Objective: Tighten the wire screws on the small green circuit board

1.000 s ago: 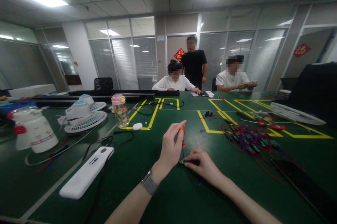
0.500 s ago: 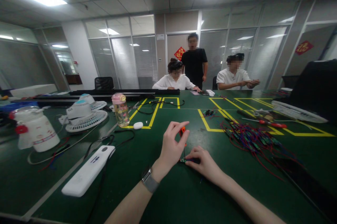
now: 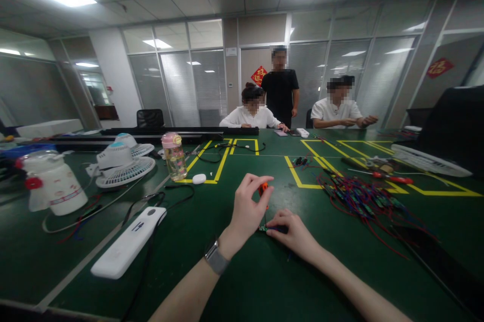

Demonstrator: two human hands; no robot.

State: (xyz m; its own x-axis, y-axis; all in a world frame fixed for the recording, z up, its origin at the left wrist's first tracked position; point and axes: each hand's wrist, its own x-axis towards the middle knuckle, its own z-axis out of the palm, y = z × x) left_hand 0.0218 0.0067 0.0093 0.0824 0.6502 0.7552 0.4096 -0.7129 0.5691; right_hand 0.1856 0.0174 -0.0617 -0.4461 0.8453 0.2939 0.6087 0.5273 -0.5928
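1. Nearest the camera, on the green bench (image 3: 242, 281): two bare forearms reaching forward, a grey watch (image 3: 216, 257) strapped on the left wrist.
2. Just beyond: left hand (image 3: 245, 213) raised over the bench, grip pinched together on the orange handle of a small screwdriver (image 3: 262, 192), held nearly upright with its thin shaft pointing down.
3. Directly beside it: right hand (image 3: 293, 231) lying low on the bench, fingers pressed down on a small green circuit board (image 3: 262, 229); only a sliver of the board shows at the fingertips, so cannot tell whether that grip is closed round it or merely pinning it flat. Screwdriver tip meeting the board at that spot.
4. Left of the hands: white power strip (image 3: 126, 250) lying at a slant, black cable (image 3: 162, 196) looping past it.
5. Right of the hands: tangle of red wires with small boards (image 3: 359, 198), well apart from the grip.
6. Farther left: white jug with a red knob (image 3: 53, 186), two white desk fans (image 3: 123, 161), clear bottle with a pink lid (image 3: 174, 156), small white case (image 3: 198, 178).
7. Farther right: red-handled screwdriver (image 3: 393, 179) inside yellow tape outlines (image 3: 302, 173).
8. At the far edge: two seated people in white shirts (image 3: 251, 115) and one standing person in black (image 3: 280, 90), before glass partitions.
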